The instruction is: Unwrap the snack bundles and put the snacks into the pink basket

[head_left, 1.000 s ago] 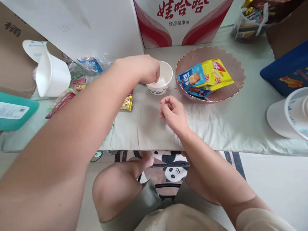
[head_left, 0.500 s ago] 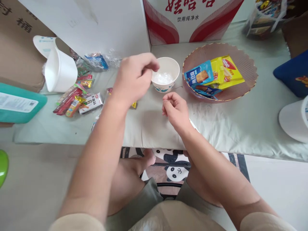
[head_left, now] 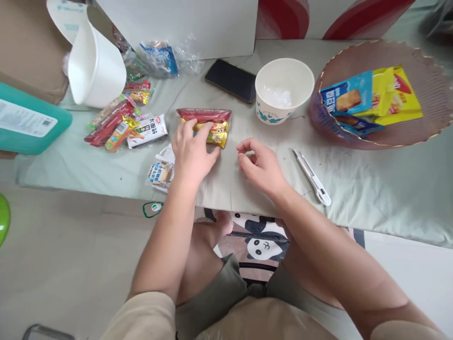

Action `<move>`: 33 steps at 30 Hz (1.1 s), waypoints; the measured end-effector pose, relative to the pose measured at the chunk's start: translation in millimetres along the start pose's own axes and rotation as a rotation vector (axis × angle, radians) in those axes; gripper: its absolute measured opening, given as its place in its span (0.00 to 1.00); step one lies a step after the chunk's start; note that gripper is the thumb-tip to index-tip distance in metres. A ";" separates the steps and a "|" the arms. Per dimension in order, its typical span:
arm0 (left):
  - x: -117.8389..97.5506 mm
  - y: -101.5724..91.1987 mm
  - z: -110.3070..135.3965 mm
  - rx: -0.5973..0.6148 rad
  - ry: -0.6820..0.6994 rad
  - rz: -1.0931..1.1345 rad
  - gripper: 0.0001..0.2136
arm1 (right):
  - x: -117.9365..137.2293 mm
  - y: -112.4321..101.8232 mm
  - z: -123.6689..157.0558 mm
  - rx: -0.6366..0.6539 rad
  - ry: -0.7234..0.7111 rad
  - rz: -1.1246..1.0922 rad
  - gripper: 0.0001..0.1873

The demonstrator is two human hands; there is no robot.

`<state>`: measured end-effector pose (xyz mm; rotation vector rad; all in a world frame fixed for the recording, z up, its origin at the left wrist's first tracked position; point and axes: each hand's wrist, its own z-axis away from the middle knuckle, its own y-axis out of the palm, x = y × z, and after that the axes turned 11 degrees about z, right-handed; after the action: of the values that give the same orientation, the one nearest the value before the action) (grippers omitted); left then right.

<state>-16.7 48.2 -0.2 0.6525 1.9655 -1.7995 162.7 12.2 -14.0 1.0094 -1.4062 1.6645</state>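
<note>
My left hand [head_left: 193, 153] reaches over a yellow snack packet [head_left: 217, 133], fingers spread, their tips at its left part. Just behind that packet lies a dark red snack packet [head_left: 203, 114]. My right hand [head_left: 261, 165] rests above the cloth with fingers loosely curled and thumb close to the index finger; I see nothing in it. A paper bowl [head_left: 272, 112] with a blue leaf print holds clear plastic scraps and stands beyond my right hand. To the right of that hand lies a white utility knife [head_left: 311, 177]. A clear-wrapped biscuit packet [head_left: 160, 174] sits left of my left wrist.
A pink glass bowl [head_left: 424, 118] with blue and yellow snack packs stands right. A black phone [head_left: 230, 80] lies behind. Leftward are a white paper tub [head_left: 106, 71], a white snack packet [head_left: 147, 131], a red snack stick [head_left: 109, 125] and a teal container [head_left: 31, 120].
My left hand has moved from the paper bowl down and left to the yellow snack packet, its fingers spreading. My right hand stays nearly in place. The view has shifted, showing the phone and utility knife.
</note>
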 end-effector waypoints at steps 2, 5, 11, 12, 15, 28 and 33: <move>-4.6 -3.2 6.7 0.008 0.001 -0.004 0.22 | -1.9 0.7 -1.0 -0.003 -0.010 0.031 0.08; -7.9 -1.0 16.8 0.014 0.027 0.103 0.18 | -3.4 3.2 -3.1 -0.042 -0.021 0.049 0.09; -11.8 4.9 30.0 -0.061 0.118 0.595 0.11 | 0.1 1.1 1.0 -0.305 -0.086 -0.003 0.11; -13.6 3.9 32.7 -0.111 0.116 0.674 0.12 | 0.5 -1.5 2.8 -0.370 -0.119 -0.003 0.09; -20.0 2.0 40.1 -0.268 0.033 0.917 0.19 | -0.9 -10.6 9.1 -0.419 -0.183 -0.009 0.08; -25.9 13.4 33.5 0.149 -0.281 1.458 0.27 | -7.4 -75.5 47.7 -0.550 -0.042 0.497 0.01; -31.4 23.9 35.4 0.139 -0.215 1.495 0.20 | -34.7 -110.6 62.3 -0.411 0.195 0.820 0.10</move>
<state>21.9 12.3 -4.7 1.3606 0.6679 -0.9141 283.7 -35.1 7.4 0.0036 -2.0609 1.8153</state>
